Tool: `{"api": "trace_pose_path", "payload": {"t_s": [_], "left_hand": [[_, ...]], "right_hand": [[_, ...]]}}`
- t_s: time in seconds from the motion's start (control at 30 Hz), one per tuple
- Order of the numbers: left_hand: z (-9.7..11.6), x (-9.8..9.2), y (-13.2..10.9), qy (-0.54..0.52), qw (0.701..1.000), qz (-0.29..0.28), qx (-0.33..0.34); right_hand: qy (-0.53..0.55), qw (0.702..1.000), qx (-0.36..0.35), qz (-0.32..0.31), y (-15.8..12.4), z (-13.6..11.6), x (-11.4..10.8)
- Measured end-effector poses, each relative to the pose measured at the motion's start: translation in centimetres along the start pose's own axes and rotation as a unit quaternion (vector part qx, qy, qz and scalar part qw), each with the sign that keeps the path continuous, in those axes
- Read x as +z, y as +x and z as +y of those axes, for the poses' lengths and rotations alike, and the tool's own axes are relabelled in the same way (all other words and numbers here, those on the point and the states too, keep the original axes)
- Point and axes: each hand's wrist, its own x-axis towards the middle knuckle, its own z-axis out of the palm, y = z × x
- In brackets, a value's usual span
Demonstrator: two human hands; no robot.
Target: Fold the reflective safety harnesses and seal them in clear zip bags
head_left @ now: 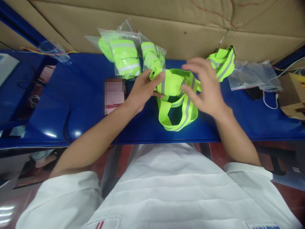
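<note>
A neon yellow-green reflective strap with a grey stripe is partly folded into a bundle, its loose loops hanging toward the table's front edge. My left hand grips the folded part, thumb on top and fingers behind. Just right of the bundle is my right hand, slightly blurred, its thumb and fingers spread apart around the strap's right side without a clear grip. Behind that hand lies another neon strap bundle.
Clear bags of folded neon straps lean at the back. Empty plastic bags, a white cable and a cardboard box are at right. A pixelated rectangular item and a clear plastic cup lie left on the blue table.
</note>
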Motion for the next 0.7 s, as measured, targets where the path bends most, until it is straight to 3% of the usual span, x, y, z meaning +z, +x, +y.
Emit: {"api": "trace_pose_path", "payload": {"t_s": [0.1, 0.17, 0.37, 0.57, 0.7], "left_hand": [[-0.1, -0.2, -0.2, 0.008, 1.0, -0.016, -0.019], [-0.1, -0.2, -0.3, 0.002, 0.999, -0.024, -0.03], [0.5, -0.2, -0.3, -0.01, 1.0, -0.024, -0.006], [0.3, -0.3, -0.1, -0.016, 0.998, -0.049, 0.026], [0.1, -0.6, 0.1, 0.012, 0.996, -0.061, 0.062]], "right_hand": [[-0.06, 0.992, 0.024, -0.107, -0.8, -1.1, 2.6], [-0.053, 0.988, 0.054, -0.132, -1.1, -1.6, 3.3], [0.014, 0.993, 0.066, -0.096, -1.3, -0.8, 3.1], [0.046, 0.997, 0.047, -0.025, -1.2, 1.1, 3.6], [0.054, 0.996, 0.067, 0.023, -1.1, 0.8, 3.6]]}}
